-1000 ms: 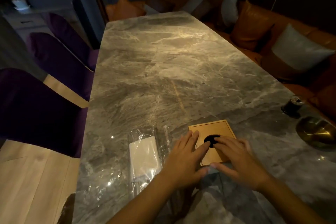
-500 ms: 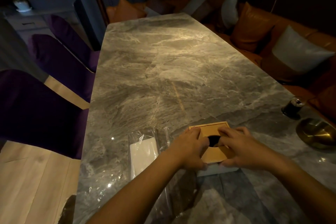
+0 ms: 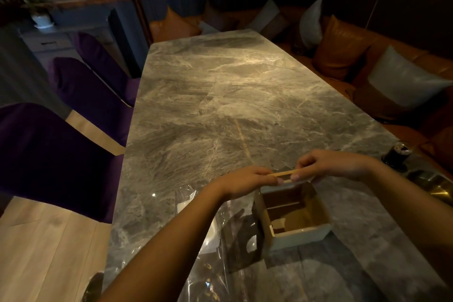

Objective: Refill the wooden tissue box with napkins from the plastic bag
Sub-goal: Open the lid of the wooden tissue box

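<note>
Veined grey marble table (image 3: 220,95) bears the open square wooden box (image 3: 294,216); both hands (image 3: 247,181) (image 3: 335,164) pinch its thin flat lid (image 3: 284,174).

A wooden lid (image 3: 284,174) is held by both hands (image 3: 247,180) (image 3: 333,163) above the opened tissue box (image 3: 294,230) on a marble table (image 3: 232,95).

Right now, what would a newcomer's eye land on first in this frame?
First the two hands, left hand and right hand, holding the thin wooden lid edge-on between them above the open wooden tissue box, which looks empty. Next, the clear plastic bag with white napkins lying just left of the box on the long grey marble table. Purple chairs line the table's left side.
</note>
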Motion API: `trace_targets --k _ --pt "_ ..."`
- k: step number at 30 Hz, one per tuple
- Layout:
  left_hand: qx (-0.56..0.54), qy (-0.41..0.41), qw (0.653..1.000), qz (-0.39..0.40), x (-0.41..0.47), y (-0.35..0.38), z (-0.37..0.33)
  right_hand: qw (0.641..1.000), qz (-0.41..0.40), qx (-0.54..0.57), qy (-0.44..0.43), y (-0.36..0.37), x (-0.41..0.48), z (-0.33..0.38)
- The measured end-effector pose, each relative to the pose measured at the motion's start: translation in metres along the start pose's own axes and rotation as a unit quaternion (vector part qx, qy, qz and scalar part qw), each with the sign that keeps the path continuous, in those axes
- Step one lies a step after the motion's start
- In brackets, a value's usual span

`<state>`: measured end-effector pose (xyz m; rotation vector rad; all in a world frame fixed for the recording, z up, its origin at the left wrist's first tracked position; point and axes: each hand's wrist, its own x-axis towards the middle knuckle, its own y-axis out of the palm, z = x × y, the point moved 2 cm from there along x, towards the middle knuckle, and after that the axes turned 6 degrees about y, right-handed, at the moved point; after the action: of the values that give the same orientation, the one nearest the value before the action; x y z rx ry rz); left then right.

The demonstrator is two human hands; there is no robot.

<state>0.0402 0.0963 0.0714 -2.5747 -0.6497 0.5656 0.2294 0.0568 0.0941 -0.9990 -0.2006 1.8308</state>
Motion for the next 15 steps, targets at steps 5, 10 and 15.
trace_targets --k 5,10,15 --pt "-0.017 0.012 0.997 -0.071 -0.001 0.001 0.010 0.999 -0.025 0.036 -0.014 -0.006 -0.002 0.000" --pt "-0.143 0.032 0.973 -0.177 -0.015 0.017 0.042 0.980 -0.101 0.162 -0.049 0.000 -0.012 -0.034" --pt "-0.223 0.040 0.941 -0.251 -0.020 0.031 0.056 0.948 -0.184 0.257 -0.030 0.021 -0.010 -0.073"
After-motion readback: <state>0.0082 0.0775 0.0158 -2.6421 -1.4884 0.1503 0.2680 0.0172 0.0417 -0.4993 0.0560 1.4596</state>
